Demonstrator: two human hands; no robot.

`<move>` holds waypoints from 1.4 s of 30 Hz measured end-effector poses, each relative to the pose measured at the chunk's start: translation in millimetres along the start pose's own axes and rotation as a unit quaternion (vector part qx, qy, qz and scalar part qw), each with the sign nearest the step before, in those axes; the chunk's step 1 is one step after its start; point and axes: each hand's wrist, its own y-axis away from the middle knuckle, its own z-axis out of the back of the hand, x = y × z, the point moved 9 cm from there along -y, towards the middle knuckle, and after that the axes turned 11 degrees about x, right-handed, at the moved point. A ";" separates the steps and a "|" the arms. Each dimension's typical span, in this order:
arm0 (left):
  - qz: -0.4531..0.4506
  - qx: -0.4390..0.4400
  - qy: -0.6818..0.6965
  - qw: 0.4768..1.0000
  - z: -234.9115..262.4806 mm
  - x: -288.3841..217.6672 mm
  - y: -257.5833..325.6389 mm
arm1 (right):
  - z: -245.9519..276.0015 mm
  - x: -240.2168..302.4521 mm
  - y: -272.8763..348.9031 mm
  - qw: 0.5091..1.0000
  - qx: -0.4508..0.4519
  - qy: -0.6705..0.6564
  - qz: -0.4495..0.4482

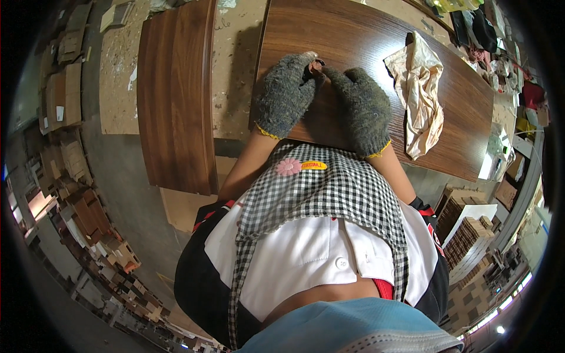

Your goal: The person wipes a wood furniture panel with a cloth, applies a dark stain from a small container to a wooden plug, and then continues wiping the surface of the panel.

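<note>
Both my hands wear dark grey knit gloves with yellow cuffs, and bare fingertips show at the left one. They meet above a dark brown wood-grain panel (329, 35), near its front-left part. My left hand (286, 94) is closed, its thumb and fingers pinched at a small dark item too small to name. The fingers of my right hand (362, 101) are curled in and come together at the same spot; what they hold, if anything, is hidden. To the right of my right hand, a crumpled cream cloth (422, 97) lies on the panel.
Left of the panel, a stack of matching brown boards (176, 94) lies on a stained, paint-spotted worktable (120, 76). Piles of boards (88, 217) stand far left, and stacked cardboard pieces (468, 238) at lower right. Assorted clutter (482, 29) sits at the far right.
</note>
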 end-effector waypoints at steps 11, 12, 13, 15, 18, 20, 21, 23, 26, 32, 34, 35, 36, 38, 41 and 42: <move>-0.011 -0.020 -0.022 0.999 -1.5 5.8 1.6 | 8.9 0.7 0.3 0.999 -0.014 -0.006 0.036; -0.003 -0.018 -0.021 1.000 -1.0 5.7 1.1 | 6.5 -3.5 -1.8 0.999 -0.008 -0.004 0.038; 0.005 -0.017 -0.019 1.000 -0.1 4.6 1.0 | 5.3 -5.8 -3.4 0.999 -0.002 -0.002 0.039; 0.010 -0.017 -0.010 1.000 1.0 4.0 1.1 | 5.8 -7.9 -2.1 1.000 0.006 0.005 0.024; 0.001 -0.020 0.002 1.000 1.9 3.9 2.2 | 2.1 -8.3 -5.0 0.999 0.016 0.020 0.024; -0.001 -0.018 -0.003 1.000 2.2 4.8 2.3 | 3.4 -7.1 -5.5 0.999 0.011 0.021 0.025; 0.000 -0.018 -0.007 1.000 3.1 3.6 2.1 | 6.8 -4.8 -5.5 1.000 0.004 0.017 0.023; 0.004 -0.018 -0.016 1.000 5.3 -0.4 1.7 | 5.4 -3.7 -7.4 1.000 0.017 0.016 0.018; 0.000 -0.019 -0.015 1.000 3.5 1.1 1.5 | 1.6 -3.5 -8.6 0.999 0.046 0.015 0.008; -0.011 -0.025 0.003 1.000 3.1 4.0 3.0 | 0.8 -2.5 -3.6 1.000 0.007 0.001 0.024; 0.009 -0.019 -0.010 1.000 2.5 6.0 2.4 | 1.2 -3.2 -5.5 1.000 -0.001 -0.005 0.028; 0.019 -0.016 -0.016 1.000 2.3 6.7 2.2 | 1.6 -4.4 -6.2 1.000 0.014 -0.008 0.008; 0.026 -0.014 -0.011 1.000 3.2 5.7 2.0 | 3.5 -3.6 -6.4 0.999 0.030 -0.011 -0.011; 0.040 -0.008 -0.002 0.999 5.7 3.0 0.4 | 2.2 -4.6 -7.1 0.999 0.029 -0.014 -0.013; 0.023 -0.012 0.012 1.000 4.0 3.8 0.6 | 0.3 -6.4 -5.1 1.000 0.005 -0.018 0.009; 0.022 -0.012 0.012 1.000 4.6 3.2 0.9 | 2.9 -4.8 -5.0 1.000 0.014 -0.025 0.001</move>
